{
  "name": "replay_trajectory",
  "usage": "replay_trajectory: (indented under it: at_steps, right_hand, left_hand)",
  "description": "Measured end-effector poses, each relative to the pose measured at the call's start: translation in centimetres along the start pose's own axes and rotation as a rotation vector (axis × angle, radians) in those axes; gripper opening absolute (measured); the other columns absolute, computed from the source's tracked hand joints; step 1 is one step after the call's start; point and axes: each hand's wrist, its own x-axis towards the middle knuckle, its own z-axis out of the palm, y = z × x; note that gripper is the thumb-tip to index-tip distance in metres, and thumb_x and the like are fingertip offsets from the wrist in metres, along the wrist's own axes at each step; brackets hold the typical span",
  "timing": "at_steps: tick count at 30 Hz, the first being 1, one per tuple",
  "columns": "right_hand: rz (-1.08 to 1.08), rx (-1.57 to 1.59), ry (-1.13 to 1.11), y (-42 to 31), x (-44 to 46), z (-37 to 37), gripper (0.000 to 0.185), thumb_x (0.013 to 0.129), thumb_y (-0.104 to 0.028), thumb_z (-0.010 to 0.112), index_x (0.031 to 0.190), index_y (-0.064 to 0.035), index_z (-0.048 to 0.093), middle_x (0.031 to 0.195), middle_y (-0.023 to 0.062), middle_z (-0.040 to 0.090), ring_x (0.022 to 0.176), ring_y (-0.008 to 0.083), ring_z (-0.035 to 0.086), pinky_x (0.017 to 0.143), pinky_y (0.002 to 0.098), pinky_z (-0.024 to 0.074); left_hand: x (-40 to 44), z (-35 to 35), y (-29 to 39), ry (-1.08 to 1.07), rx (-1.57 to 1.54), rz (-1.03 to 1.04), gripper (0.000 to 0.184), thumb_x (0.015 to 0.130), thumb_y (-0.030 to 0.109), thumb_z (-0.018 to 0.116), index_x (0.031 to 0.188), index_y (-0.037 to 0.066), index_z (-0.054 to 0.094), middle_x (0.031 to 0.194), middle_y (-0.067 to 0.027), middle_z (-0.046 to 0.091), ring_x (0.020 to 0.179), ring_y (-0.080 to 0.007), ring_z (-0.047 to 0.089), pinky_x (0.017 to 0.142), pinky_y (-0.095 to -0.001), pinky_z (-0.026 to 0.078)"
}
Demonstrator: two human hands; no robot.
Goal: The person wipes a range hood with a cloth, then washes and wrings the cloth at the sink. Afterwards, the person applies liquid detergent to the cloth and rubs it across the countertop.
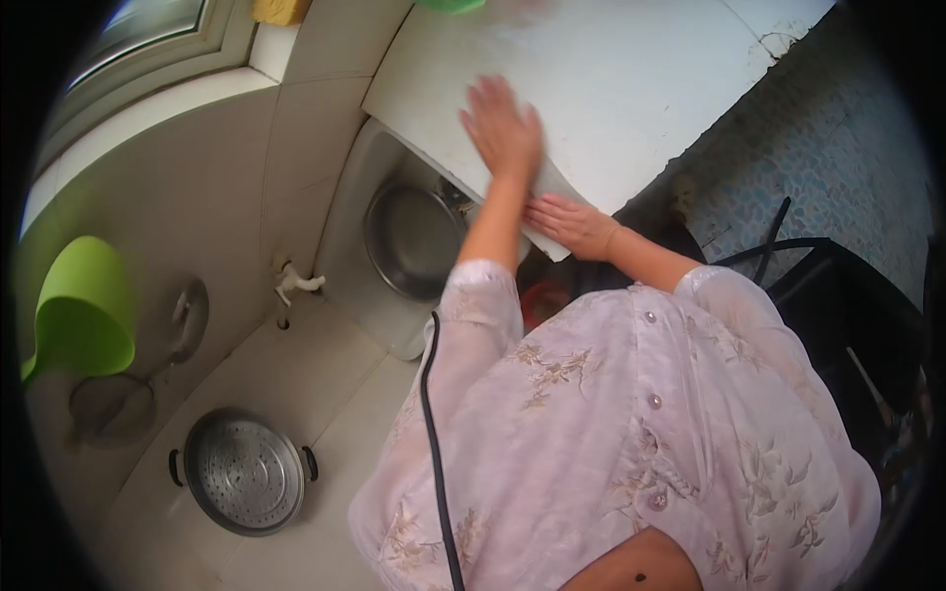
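A white countertop or board (631, 98) stretches across the top of the head view. My left hand (505, 128) lies palm down over it, fingers stretched and slightly spread, a little blurred by motion. Lower down, my right hand (574, 227) rests flat at the near edge of the white surface, its fingers extended toward my left wrist. Between the hands is a pale, curved patch (560, 184); I cannot tell whether it is a separate sheet or part of the board. Neither hand visibly grips anything.
Left of the board, a metal pot (414, 241) sits in a white sink (345, 212). A white tap (296, 283) is on the wall. A steamer pan (244, 473) and green scoop (87, 305) are at left. A black container (838, 325) stands right.
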Motion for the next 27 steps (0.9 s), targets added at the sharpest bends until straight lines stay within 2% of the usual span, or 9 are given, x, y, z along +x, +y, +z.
replay_trajectory:
  at_steps: [3, 5, 7, 11, 14, 16, 19, 24, 27]
  right_hand:
    - [0.024, 0.012, -0.030, -0.2, -0.1, -0.5, 0.053, 0.074, -0.009, 0.040, 0.126, 0.0001, 0.031, 0.130, 0.0081, 0.033, 0.123, 0.0170, 0.029, 0.104, 0.0310, 0.0192]
    - [0.013, -0.052, -0.058, -0.5, 0.0, -0.8, 0.052, 0.075, -0.009, 0.039, 0.126, -0.0003, 0.032, 0.131, 0.0077, 0.033, 0.123, 0.0169, 0.028, 0.104, 0.0308, 0.0187]
    - [0.002, -0.064, -0.038, -0.3, 0.2, -0.6, 0.052, 0.074, -0.009, 0.039, 0.126, -0.0002, 0.032, 0.131, 0.0077, 0.033, 0.123, 0.0169, 0.028, 0.104, 0.0308, 0.0186]
    - [-0.018, -0.050, -0.089, -0.3, -0.1, 0.0, 0.052, 0.072, -0.010, 0.041, 0.123, 0.0007, 0.035, 0.128, 0.0104, 0.036, 0.121, 0.0182, 0.030, 0.104, 0.0328, 0.0190]
    - [-0.034, 0.033, -0.162, 0.0, -0.4, 0.8, 0.048, 0.070, -0.010, 0.043, 0.116, 0.0029, 0.043, 0.123, 0.0122, 0.041, 0.119, 0.0200, 0.034, 0.104, 0.0347, 0.0188]
    - [-0.011, -0.013, -0.032, -0.1, -0.6, 1.3, 0.046, 0.070, -0.010, 0.043, 0.114, 0.0026, 0.045, 0.121, 0.0120, 0.043, 0.118, 0.0206, 0.036, 0.104, 0.0347, 0.0192]
    - [0.016, 0.017, 0.050, 0.7, 0.0, 0.0, 0.048, 0.070, -0.007, 0.042, 0.117, 0.0005, 0.043, 0.124, 0.0108, 0.041, 0.119, 0.0195, 0.034, 0.103, 0.0338, 0.0201]
    - [0.020, -0.050, 0.007, -0.5, 0.2, -0.6, 0.052, 0.072, -0.007, 0.040, 0.123, -0.0004, 0.036, 0.128, 0.0094, 0.037, 0.121, 0.0174, 0.031, 0.103, 0.0325, 0.0197]
    - [-0.015, -0.087, -0.080, -0.3, 0.1, -0.8, 0.051, 0.072, -0.010, 0.041, 0.122, -0.0002, 0.038, 0.126, 0.0104, 0.038, 0.120, 0.0173, 0.032, 0.103, 0.0332, 0.0205]
  left_hand:
    - [7.4, 0.5, -4.7, 0.061, -0.136, -0.202, 0.060, 0.076, 0.027, 0.048, 0.126, 0.000, 0.029, 0.132, -0.0209, 0.026, 0.126, -0.0324, 0.017, 0.101, -0.0487, 0.009]
    - [8.2, -0.4, -4.9, 0.029, -0.077, -0.217, 0.061, 0.075, 0.027, 0.048, 0.126, 0.000, 0.029, 0.132, -0.0224, 0.025, 0.127, -0.0320, 0.014, 0.102, -0.0478, 0.008]
    - [6.5, -0.3, -4.0, -0.029, -0.072, -0.469, 0.063, 0.073, 0.026, 0.050, 0.125, -0.002, 0.029, 0.131, -0.0249, 0.025, 0.127, -0.0314, 0.014, 0.101, -0.0464, 0.011]
    - [-2.1, -3.1, -1.8, -0.204, -0.721, -0.228, 0.052, 0.068, 0.019, 0.052, 0.116, 0.001, 0.043, 0.123, -0.0202, 0.039, 0.119, -0.0356, 0.027, 0.098, -0.0457, 0.019]
    - [-5.3, -4.3, 1.0, -0.273, -0.445, -0.074, 0.044, 0.068, 0.019, 0.053, 0.108, 0.004, 0.048, 0.120, -0.0174, 0.041, 0.115, -0.0325, 0.032, 0.093, -0.0475, 0.023]
    - [-4.0, -0.8, 0.6, 0.102, -0.213, -0.002, 0.052, 0.071, 0.023, 0.053, 0.116, 0.001, 0.039, 0.122, -0.0186, 0.038, 0.117, -0.0314, 0.030, 0.096, -0.0504, 0.019]
    - [4.7, 1.0, -2.0, 0.141, -0.158, -0.282, 0.058, 0.076, 0.029, 0.049, 0.123, -0.001, 0.032, 0.134, -0.0190, 0.022, 0.124, -0.0348, 0.018, 0.101, -0.0490, 0.007]
    - [5.9, 0.1, -3.5, -0.067, -0.163, -0.192, 0.061, 0.073, 0.025, 0.048, 0.126, 0.000, 0.030, 0.135, -0.0206, 0.021, 0.126, -0.0338, 0.015, 0.101, -0.0488, 0.008]
    - [-2.4, -2.1, -1.4, -0.295, -0.366, 0.049, 0.059, 0.072, 0.024, 0.050, 0.125, 0.004, 0.034, 0.133, -0.0194, 0.025, 0.125, -0.0341, 0.018, 0.100, -0.0496, 0.011]
